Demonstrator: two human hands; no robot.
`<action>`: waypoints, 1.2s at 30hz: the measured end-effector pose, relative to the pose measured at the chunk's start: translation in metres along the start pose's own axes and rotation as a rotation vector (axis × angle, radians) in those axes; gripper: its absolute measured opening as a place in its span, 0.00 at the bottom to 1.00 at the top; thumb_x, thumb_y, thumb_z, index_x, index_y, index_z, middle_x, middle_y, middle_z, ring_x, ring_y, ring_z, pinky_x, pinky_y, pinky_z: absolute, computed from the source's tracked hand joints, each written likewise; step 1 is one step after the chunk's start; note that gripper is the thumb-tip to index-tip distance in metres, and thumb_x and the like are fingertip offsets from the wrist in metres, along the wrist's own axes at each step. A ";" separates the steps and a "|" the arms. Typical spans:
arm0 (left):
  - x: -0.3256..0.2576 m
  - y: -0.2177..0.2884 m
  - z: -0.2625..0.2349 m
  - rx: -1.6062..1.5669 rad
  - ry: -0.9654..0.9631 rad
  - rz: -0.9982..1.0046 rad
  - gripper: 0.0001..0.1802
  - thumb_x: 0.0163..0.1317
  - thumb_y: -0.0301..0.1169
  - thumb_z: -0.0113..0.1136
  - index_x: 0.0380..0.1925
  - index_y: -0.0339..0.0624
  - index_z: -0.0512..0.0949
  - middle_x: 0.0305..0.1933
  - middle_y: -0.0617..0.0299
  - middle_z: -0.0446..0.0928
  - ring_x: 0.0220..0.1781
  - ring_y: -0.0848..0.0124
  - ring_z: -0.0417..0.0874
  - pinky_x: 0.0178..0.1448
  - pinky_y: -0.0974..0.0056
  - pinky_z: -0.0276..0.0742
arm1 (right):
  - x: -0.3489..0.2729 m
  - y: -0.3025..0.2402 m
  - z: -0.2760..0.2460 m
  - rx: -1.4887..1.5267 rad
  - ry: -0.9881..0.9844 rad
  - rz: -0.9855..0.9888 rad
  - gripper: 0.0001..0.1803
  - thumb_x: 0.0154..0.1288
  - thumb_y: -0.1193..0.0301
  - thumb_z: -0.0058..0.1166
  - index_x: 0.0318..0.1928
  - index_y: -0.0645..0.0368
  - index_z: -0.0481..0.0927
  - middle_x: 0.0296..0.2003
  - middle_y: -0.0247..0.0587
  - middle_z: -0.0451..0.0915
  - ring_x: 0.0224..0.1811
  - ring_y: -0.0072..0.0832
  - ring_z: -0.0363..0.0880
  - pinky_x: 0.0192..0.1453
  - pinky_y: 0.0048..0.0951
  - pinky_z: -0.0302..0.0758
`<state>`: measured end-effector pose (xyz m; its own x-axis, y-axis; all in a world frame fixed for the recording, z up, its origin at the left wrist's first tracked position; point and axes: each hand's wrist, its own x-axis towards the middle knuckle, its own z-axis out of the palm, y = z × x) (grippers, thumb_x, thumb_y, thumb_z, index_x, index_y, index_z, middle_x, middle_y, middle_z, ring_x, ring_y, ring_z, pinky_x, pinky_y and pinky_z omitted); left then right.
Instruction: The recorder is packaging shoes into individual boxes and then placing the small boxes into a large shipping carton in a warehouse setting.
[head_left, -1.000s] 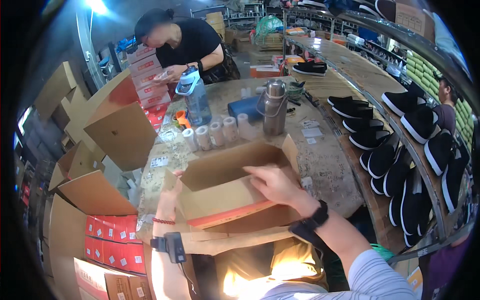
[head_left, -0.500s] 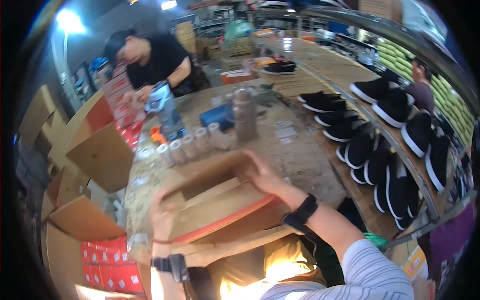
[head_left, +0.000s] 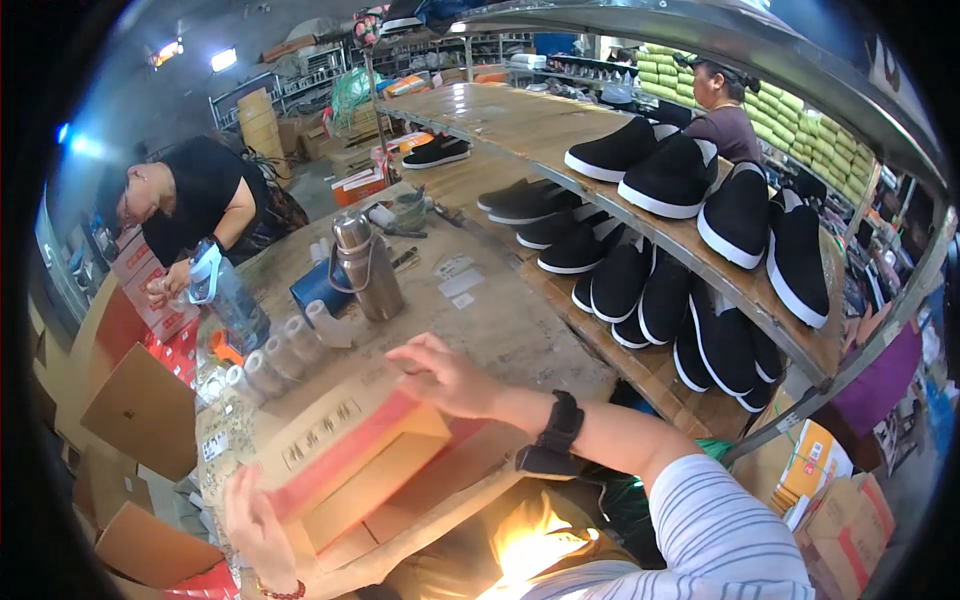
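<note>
Cardboard box (head_left: 335, 425) lies tilted at the near left of the desk (head_left: 540, 350), a red band along its side and a short framed line of dark characters printed beside the band. Left grip (head_left: 258, 520) rests against the box's left end; whether its fingers close around the edge is not clear. Right grip (head_left: 445, 378) bends thumb and fingers around the far right corner, holding it. Beyond stand pale rolls (head_left: 265, 372) in a row, a clear water bottle (head_left: 240, 310) and a steel flask (head_left: 375, 282). Printed white slips (head_left: 457, 283) lie right of the flask, too small to read. Red-and-white cartons (head_left: 150, 285) bearing red print stand near a co-worker (head_left: 200, 195). Black shoes (head_left: 737, 215) fill the shelves (head_left: 510, 112) on the right; below, yellow packages (head_left: 812, 455) carry a small printed tag.
</note>
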<state>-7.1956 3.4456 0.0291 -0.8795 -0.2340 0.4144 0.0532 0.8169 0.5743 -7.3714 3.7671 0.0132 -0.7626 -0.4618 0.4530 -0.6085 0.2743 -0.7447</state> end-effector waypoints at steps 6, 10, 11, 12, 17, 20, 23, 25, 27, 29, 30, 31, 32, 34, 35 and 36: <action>-0.011 0.014 0.075 0.627 -0.066 0.053 0.28 0.61 0.44 0.48 0.60 0.48 0.67 0.68 0.46 0.56 0.70 0.51 0.54 0.70 0.41 0.41 | -0.024 0.100 -0.131 -0.875 0.236 0.186 0.21 0.49 0.58 0.62 0.45 0.50 0.80 0.46 0.52 0.73 0.49 0.48 0.72 0.50 0.47 0.70; -0.011 0.013 0.069 0.647 -0.035 0.076 0.28 0.59 0.45 0.49 0.60 0.50 0.68 0.67 0.44 0.57 0.70 0.51 0.54 0.71 0.42 0.41 | -0.072 0.089 -0.231 -1.328 0.709 0.687 0.27 0.48 0.55 0.63 0.49 0.47 0.74 0.46 0.47 0.74 0.54 0.45 0.68 0.55 0.50 0.62; -0.008 0.018 0.066 0.646 -0.033 0.074 0.28 0.59 0.45 0.49 0.60 0.50 0.68 0.67 0.44 0.57 0.70 0.51 0.54 0.71 0.42 0.41 | -0.092 0.104 -0.243 -1.397 0.793 0.659 0.27 0.49 0.55 0.63 0.50 0.45 0.73 0.47 0.46 0.75 0.56 0.46 0.68 0.58 0.50 0.61; -0.003 0.026 0.063 0.613 -0.119 0.031 0.28 0.59 0.44 0.51 0.61 0.51 0.67 0.66 0.45 0.58 0.69 0.52 0.55 0.71 0.44 0.43 | -0.097 0.108 -0.255 -1.401 0.794 0.657 0.27 0.49 0.55 0.63 0.50 0.45 0.73 0.47 0.46 0.75 0.56 0.46 0.68 0.58 0.50 0.61; 0.027 0.034 0.052 0.417 -0.307 -0.177 0.30 0.56 0.41 0.56 0.61 0.53 0.67 0.61 0.47 0.63 0.67 0.53 0.59 0.71 0.46 0.46 | -0.105 0.133 -0.284 -0.899 0.595 0.689 0.31 0.49 0.55 0.63 0.55 0.41 0.69 0.54 0.45 0.73 0.58 0.49 0.67 0.60 0.56 0.58; 0.020 -0.007 0.065 0.557 0.125 0.304 0.30 0.49 0.37 0.63 0.56 0.53 0.72 0.43 0.53 0.70 0.50 0.55 0.69 0.60 0.50 0.61 | -0.076 0.116 -0.248 -0.921 0.525 0.867 0.34 0.52 0.46 0.57 0.59 0.41 0.67 0.57 0.47 0.71 0.61 0.46 0.66 0.63 0.51 0.57; 0.014 0.040 0.061 0.276 0.133 0.101 0.26 0.49 0.35 0.63 0.52 0.52 0.76 0.36 0.57 0.69 0.42 0.58 0.69 0.52 0.51 0.63 | -0.086 0.139 -0.283 -0.776 0.599 0.916 0.37 0.53 0.39 0.50 0.54 0.53 0.75 0.56 0.51 0.72 0.60 0.47 0.68 0.62 0.46 0.62; -0.006 0.043 0.057 0.355 0.185 0.102 0.23 0.50 0.34 0.64 0.50 0.53 0.78 0.36 0.60 0.69 0.42 0.60 0.69 0.51 0.54 0.61 | -0.080 0.130 -0.256 -0.563 0.722 0.784 0.34 0.55 0.42 0.51 0.47 0.60 0.79 0.51 0.55 0.76 0.55 0.49 0.72 0.57 0.41 0.67; -0.029 0.041 0.066 0.469 0.272 0.155 0.20 0.49 0.33 0.64 0.45 0.54 0.81 0.33 0.62 0.67 0.39 0.63 0.68 0.50 0.57 0.59 | -0.076 0.119 -0.215 -0.202 1.030 0.466 0.22 0.56 0.55 0.59 0.35 0.66 0.80 0.34 0.46 0.82 0.39 0.38 0.80 0.45 0.36 0.72; -0.047 0.025 0.083 0.520 0.269 0.134 0.19 0.49 0.31 0.63 0.44 0.55 0.81 0.34 0.62 0.69 0.40 0.64 0.70 0.51 0.57 0.59 | -0.068 0.054 -0.164 0.705 0.842 0.429 0.08 0.59 0.66 0.56 0.30 0.58 0.79 0.28 0.35 0.79 0.32 0.24 0.78 0.38 0.24 0.72; -0.051 0.028 0.092 0.440 0.250 0.159 0.19 0.49 0.31 0.63 0.45 0.55 0.81 0.34 0.61 0.69 0.41 0.65 0.70 0.51 0.56 0.59 | -0.071 0.042 -0.149 0.913 0.741 0.382 0.08 0.61 0.67 0.52 0.34 0.58 0.80 0.32 0.37 0.81 0.33 0.27 0.79 0.40 0.26 0.74; -0.055 0.034 0.098 0.364 0.229 0.183 0.20 0.49 0.31 0.63 0.45 0.56 0.80 0.34 0.61 0.70 0.41 0.65 0.70 0.51 0.56 0.58 | -0.074 0.022 -0.136 1.156 0.469 0.542 0.17 0.64 0.61 0.48 0.46 0.59 0.77 0.40 0.39 0.81 0.39 0.27 0.79 0.44 0.28 0.77; -0.056 0.047 0.100 0.261 0.228 0.196 0.20 0.50 0.30 0.62 0.46 0.54 0.80 0.36 0.60 0.71 0.42 0.63 0.71 0.52 0.55 0.60 | -0.077 -0.024 -0.109 1.278 0.290 0.344 0.21 0.67 0.61 0.44 0.54 0.61 0.73 0.46 0.43 0.79 0.44 0.30 0.79 0.51 0.32 0.77; -0.056 0.082 0.114 -0.101 0.043 0.180 0.21 0.51 0.28 0.61 0.49 0.47 0.77 0.45 0.57 0.72 0.48 0.60 0.72 0.56 0.55 0.62 | -0.086 -0.062 -0.075 1.455 0.131 0.310 0.21 0.67 0.61 0.43 0.54 0.62 0.72 0.47 0.43 0.78 0.45 0.31 0.78 0.52 0.33 0.76; -0.058 0.091 0.124 -0.335 -0.138 0.123 0.23 0.53 0.28 0.61 0.52 0.43 0.75 0.52 0.56 0.71 0.53 0.59 0.71 0.59 0.55 0.63 | -0.088 -0.067 -0.054 1.555 0.074 0.332 0.21 0.68 0.62 0.43 0.55 0.62 0.71 0.47 0.43 0.77 0.45 0.32 0.78 0.52 0.34 0.76; -0.056 0.120 0.122 -0.794 -0.224 -0.053 0.24 0.56 0.26 0.59 0.54 0.37 0.72 0.56 0.54 0.70 0.57 0.60 0.70 0.62 0.57 0.62 | -0.089 -0.074 -0.038 1.616 0.040 0.353 0.21 0.68 0.62 0.43 0.55 0.62 0.70 0.48 0.44 0.77 0.46 0.32 0.78 0.53 0.35 0.76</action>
<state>-7.1974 3.6216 -0.0115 -0.9592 -0.0822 0.2707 0.2538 0.1722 0.9518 -7.2669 3.8205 0.0467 -0.8252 -0.5435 0.1538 0.4083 -0.7621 -0.5024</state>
